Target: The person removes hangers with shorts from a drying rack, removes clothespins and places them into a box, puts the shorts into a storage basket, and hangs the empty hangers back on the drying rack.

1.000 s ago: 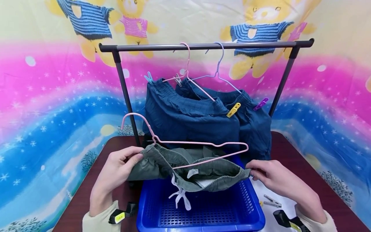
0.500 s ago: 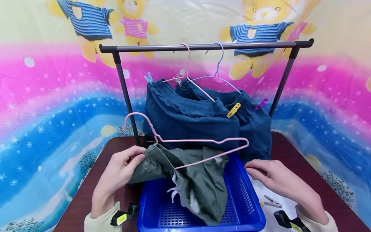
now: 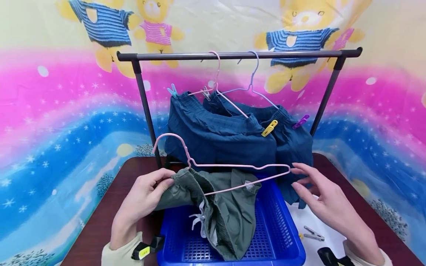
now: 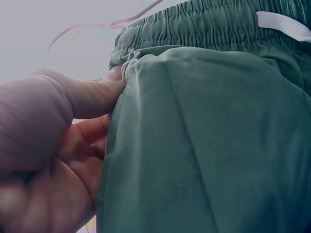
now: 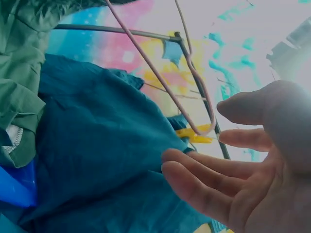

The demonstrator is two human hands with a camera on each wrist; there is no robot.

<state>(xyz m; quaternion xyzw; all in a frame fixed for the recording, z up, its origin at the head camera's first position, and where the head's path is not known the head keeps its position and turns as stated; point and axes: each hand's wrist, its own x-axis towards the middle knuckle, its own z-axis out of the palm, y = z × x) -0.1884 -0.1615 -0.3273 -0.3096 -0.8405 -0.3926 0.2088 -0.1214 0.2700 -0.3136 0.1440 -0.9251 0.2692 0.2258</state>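
Reddish-brown tabletop (image 3: 90, 240) shows beyond the person's pale left sleeve (image 3: 121, 253), and a black strap (image 3: 146, 249) lies at that wrist. Between the two hands, and below them, sits a blue perforated basket (image 3: 281, 218). Just below the right hand a grey clothespin (image 3: 314, 233) lies on a white surface (image 3: 299, 218) beside the basket.

With thumb and fingers, the left hand (image 3: 141, 197) pinches the side of a green garment (image 3: 237, 207) at its gathered waistband. From that grip the cloth droops to the right over the basket, a white drawstring (image 3: 199, 218) dangling at its front. One arm of a pink hanger (image 3: 229, 166) goes down inside the waistband; its hook rises above the left hand, and its far end sticks out toward the right hand. That right hand (image 3: 327, 199) has its fingers spread, thumb apart, right beside the hanger's end; whether a fingertip touches it is hard to tell.

Past both hands hang two blue garments, the front one (image 3: 219, 136) between them and the rear one (image 3: 293, 144) behind the right hand's fingers, all clipped with coloured clothespins. Higher and farther off, a dark rack (image 3: 186, 56) carries their hangers before a bear-printed backdrop (image 3: 33, 92).
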